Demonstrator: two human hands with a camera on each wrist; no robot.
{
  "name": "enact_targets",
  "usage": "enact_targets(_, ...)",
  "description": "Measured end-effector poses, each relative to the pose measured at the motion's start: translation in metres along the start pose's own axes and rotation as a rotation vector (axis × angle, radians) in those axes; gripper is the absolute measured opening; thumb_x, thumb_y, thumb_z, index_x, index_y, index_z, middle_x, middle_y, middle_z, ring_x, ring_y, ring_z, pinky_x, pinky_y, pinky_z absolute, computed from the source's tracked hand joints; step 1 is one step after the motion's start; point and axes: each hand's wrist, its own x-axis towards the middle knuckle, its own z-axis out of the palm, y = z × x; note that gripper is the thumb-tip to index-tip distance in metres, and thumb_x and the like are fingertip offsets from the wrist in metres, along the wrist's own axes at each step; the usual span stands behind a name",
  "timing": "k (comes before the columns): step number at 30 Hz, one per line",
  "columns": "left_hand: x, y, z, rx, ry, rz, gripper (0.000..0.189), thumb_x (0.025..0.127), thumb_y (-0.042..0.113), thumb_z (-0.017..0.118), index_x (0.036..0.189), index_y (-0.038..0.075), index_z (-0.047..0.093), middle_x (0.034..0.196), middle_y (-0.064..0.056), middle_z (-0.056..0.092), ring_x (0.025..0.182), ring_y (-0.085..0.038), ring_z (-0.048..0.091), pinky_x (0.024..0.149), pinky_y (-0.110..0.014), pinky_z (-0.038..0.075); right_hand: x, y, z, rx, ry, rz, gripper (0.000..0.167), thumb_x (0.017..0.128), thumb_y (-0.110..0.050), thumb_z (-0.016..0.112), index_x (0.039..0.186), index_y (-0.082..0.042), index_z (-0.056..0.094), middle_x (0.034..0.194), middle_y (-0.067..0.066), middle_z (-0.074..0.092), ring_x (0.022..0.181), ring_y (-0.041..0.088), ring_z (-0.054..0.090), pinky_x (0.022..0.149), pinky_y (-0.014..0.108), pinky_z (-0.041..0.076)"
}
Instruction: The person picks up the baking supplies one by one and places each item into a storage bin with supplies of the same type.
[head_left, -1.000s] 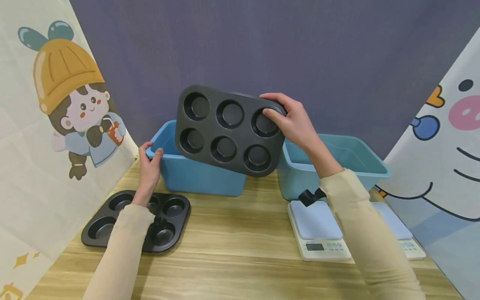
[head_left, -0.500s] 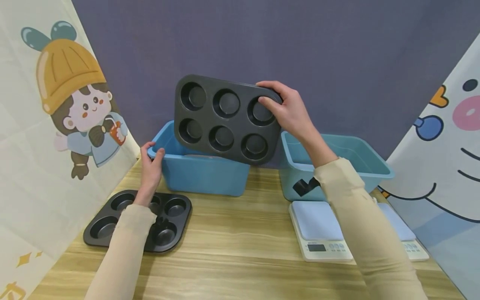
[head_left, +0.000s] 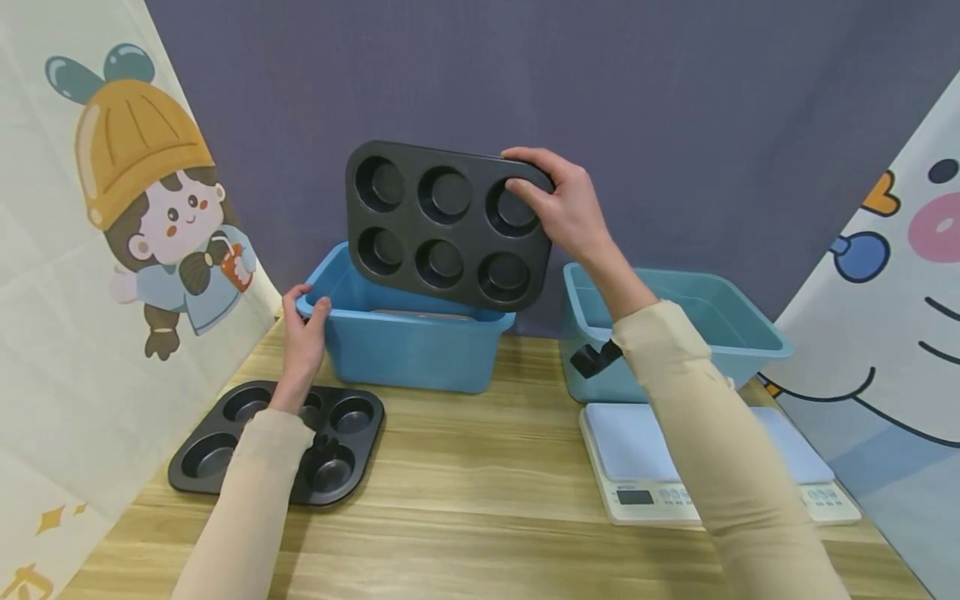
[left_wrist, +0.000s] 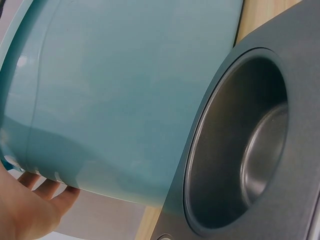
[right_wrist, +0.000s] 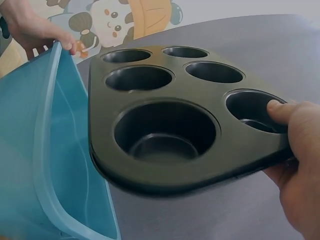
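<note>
My right hand (head_left: 568, 204) grips a dark muffin pan (head_left: 474, 185) by its upper right corner, the thumb inside a cup. The pan is tilted, cups facing me, over the blue plastic bin (head_left: 420, 354) on the left. At that bin's left rim, my left hand (head_left: 303, 342) holds on with thumb and fingers. A light brown edge shows inside the bin. Below the left forearm a second muffin pan (head_left: 352, 454) lies on the table; its cup (left_wrist: 235, 145) looms close in the left wrist view. The right wrist view shows the held pan (right_wrist: 170, 170) beside the bin's mouth.
A teal bin (head_left: 675, 312) stands at the back right. Two white kitchen scales lie in front of it: the near scale (head_left: 628, 442) and a farther scale (head_left: 802, 458) partly behind the right sleeve. A dark curtain (head_left: 480, 75) closes the back of the wooden table (head_left: 480, 500).
The right hand has raised the muffin pan and shifted it slightly left, showing more of the bin's front rim and the light brown edge inside. The left hand stays on the rim.
</note>
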Motion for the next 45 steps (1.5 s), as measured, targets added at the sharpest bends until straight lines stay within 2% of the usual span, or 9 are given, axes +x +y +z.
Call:
enact_targets(5, 0.001, 0.000, 0.000, -0.001, -0.003, -0.006, 0.049, 0.102, 0.040, 0.048, 0.145, 0.024, 0.030, 0.154, -0.012, 0.025, 0.136, -0.024, 0.029, 0.118, -0.046, 0.023, 0.004, 0.005, 0.012, -0.012, 0.029, -0.022, 0.035, 0.094, -0.023, 0.069, 0.129, -0.020, 0.067, 0.124, 0.002, 0.066, 0.099, 0.014, 0.063, 0.079, 0.021, 0.051)
enact_targets(13, 0.003, -0.001, -0.003, 0.012, 0.000, -0.011, 0.050, 0.103, 0.039, 0.048, 0.146, 0.022, 0.028, 0.156, -0.011, 0.025, 0.137, -0.024, 0.029, 0.119, -0.047, 0.022, 0.006, 0.016, 0.050, -0.021, 0.118, -0.095, 0.033, 0.092, -0.026, 0.070, 0.125, -0.021, 0.070, 0.105, 0.008, 0.067, 0.086, 0.015, 0.055, 0.073, 0.023, 0.043)
enact_targets(20, 0.001, -0.002, -0.002, 0.013, -0.001, -0.008, 0.051, 0.102, 0.040, 0.048, 0.146, 0.022, 0.029, 0.156, -0.012, 0.025, 0.138, -0.026, 0.029, 0.120, -0.047, 0.022, 0.002, 0.025, 0.074, -0.020, 0.149, -0.078, 0.033, 0.091, -0.024, 0.071, 0.123, -0.019, 0.071, 0.104, 0.006, 0.068, 0.086, 0.015, 0.054, 0.075, 0.026, 0.042)
enact_targets(28, 0.003, 0.001, -0.003, 0.012, 0.017, -0.006, 0.051, 0.102, 0.039, 0.048, 0.147, 0.023, 0.029, 0.154, -0.011, 0.027, 0.135, -0.023, 0.031, 0.118, -0.045, 0.023, 0.002, 0.030, 0.095, -0.070, 0.097, -0.057, 0.033, 0.092, -0.023, 0.069, 0.125, -0.018, 0.070, 0.101, 0.006, 0.065, 0.082, 0.017, 0.051, 0.072, 0.027, 0.040)
enact_targets(33, 0.003, 0.003, 0.000, 0.011, 0.018, 0.004, 0.051, 0.103, 0.039, 0.048, 0.147, 0.022, 0.029, 0.152, -0.012, 0.029, 0.132, -0.023, 0.033, 0.116, -0.044, 0.025, -0.003, 0.039, 0.102, -0.106, 0.052, 0.006, 0.032, 0.094, -0.024, 0.067, 0.126, -0.022, 0.069, 0.103, 0.005, 0.065, 0.083, 0.017, 0.052, 0.072, 0.028, 0.040)
enact_targets(40, 0.000, 0.000, 0.007, 0.025, 0.006, 0.026, 0.053, 0.103, 0.038, 0.048, 0.147, 0.018, 0.028, 0.152, -0.017, 0.028, 0.133, -0.026, 0.033, 0.116, -0.046, 0.025, -0.022, 0.063, 0.116, -0.160, -0.057, 0.125, 0.034, 0.097, -0.027, 0.063, 0.130, -0.023, 0.065, 0.106, 0.007, 0.063, 0.084, 0.021, 0.053, 0.071, 0.032, 0.043)
enact_targets(45, -0.003, 0.002, 0.007, 0.011, 0.003, 0.018, 0.053, 0.103, 0.033, 0.049, 0.147, 0.013, 0.028, 0.154, -0.019, 0.027, 0.135, -0.026, 0.031, 0.116, -0.046, 0.023, -0.029, 0.074, 0.125, -0.194, -0.124, 0.154, 0.036, 0.098, -0.026, 0.061, 0.134, -0.021, 0.063, 0.110, 0.010, 0.063, 0.089, 0.024, 0.057, 0.076, 0.037, 0.047)
